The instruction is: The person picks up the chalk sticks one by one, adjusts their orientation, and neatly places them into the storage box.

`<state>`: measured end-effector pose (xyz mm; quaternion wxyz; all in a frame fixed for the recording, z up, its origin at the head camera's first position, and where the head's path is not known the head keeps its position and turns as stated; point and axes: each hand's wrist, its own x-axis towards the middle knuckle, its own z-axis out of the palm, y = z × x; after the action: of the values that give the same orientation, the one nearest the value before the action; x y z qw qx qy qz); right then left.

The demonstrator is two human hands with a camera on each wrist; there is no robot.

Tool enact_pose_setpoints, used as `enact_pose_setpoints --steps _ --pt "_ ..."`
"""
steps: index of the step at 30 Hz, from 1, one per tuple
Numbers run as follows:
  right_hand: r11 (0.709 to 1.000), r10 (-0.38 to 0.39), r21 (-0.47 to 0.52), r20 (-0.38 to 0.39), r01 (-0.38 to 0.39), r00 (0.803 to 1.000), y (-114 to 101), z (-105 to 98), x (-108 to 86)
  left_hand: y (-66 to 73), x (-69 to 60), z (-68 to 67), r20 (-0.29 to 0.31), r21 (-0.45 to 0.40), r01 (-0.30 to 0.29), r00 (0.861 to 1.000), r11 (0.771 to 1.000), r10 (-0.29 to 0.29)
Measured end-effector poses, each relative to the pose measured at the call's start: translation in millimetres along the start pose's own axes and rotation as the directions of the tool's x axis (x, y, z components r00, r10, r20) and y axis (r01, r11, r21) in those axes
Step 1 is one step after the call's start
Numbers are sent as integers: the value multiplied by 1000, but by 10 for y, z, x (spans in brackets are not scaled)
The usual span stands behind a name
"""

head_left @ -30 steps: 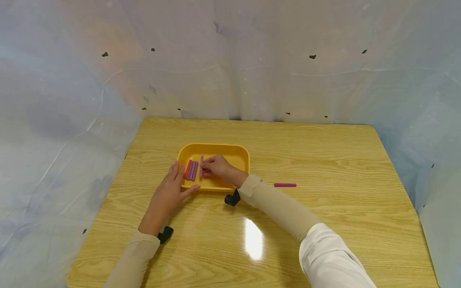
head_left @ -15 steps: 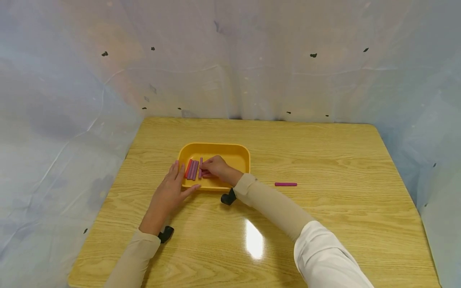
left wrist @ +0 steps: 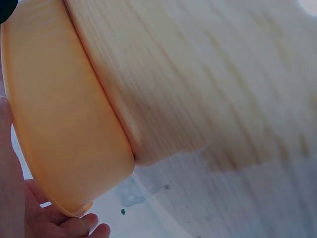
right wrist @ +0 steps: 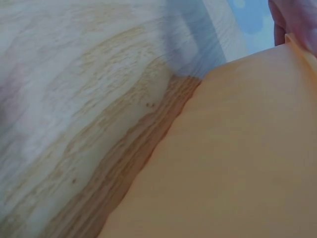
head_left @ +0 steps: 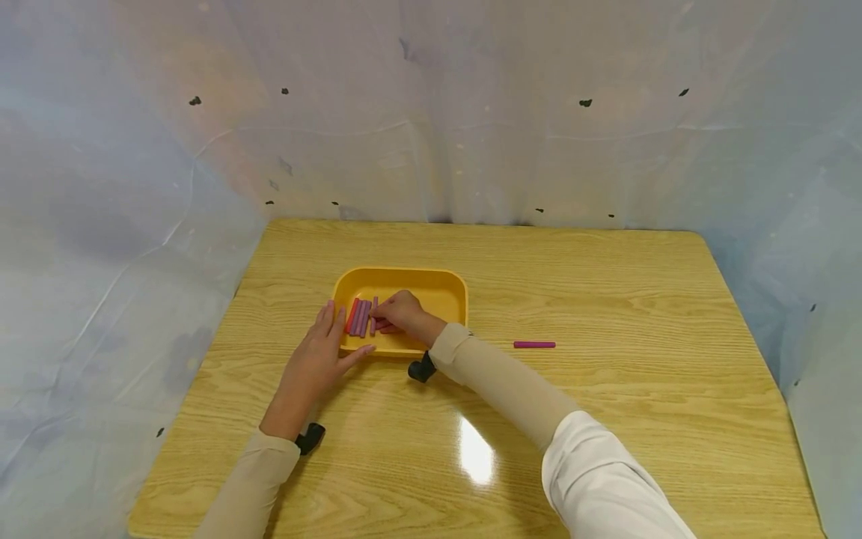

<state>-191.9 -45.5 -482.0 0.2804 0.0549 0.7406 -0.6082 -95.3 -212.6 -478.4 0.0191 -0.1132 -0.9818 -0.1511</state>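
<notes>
A yellow tray (head_left: 431,278) stands on the table, with a red stick (head_left: 352,316) and several purple sticks (head_left: 362,319) side by side at its left end. My left hand (head_left: 314,361) holds the tray's near left corner, fingers along the left rim and thumb over the near rim. Inside the tray my right hand (head_left: 404,313) pinches a purple stick (head_left: 374,323), just right of the row and apart from it. Dark pinkish sticks (head_left: 388,329) lie partly hidden under the right hand. Both wrist views show mainly the tray's outer wall (left wrist: 64,99).
A magenta stick (head_left: 535,345) lies on the wooden table (head_left: 606,299), right of the tray. A pale plastic sheet (head_left: 485,112) hangs behind and beside the table. Black wrist camera mounts (head_left: 310,439) sit below both wrists.
My right hand has moved slightly left and down with the purple stick, bringing it nearer the row. My left hand has stayed on the tray.
</notes>
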Motion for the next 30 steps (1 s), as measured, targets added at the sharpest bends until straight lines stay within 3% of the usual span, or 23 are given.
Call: enact_pose_setpoints --steps 30 --pt "983 77 -160 -85 -89 993 -67 107 101 -12 3 -10 -1 6 -6 1000 1000 6"
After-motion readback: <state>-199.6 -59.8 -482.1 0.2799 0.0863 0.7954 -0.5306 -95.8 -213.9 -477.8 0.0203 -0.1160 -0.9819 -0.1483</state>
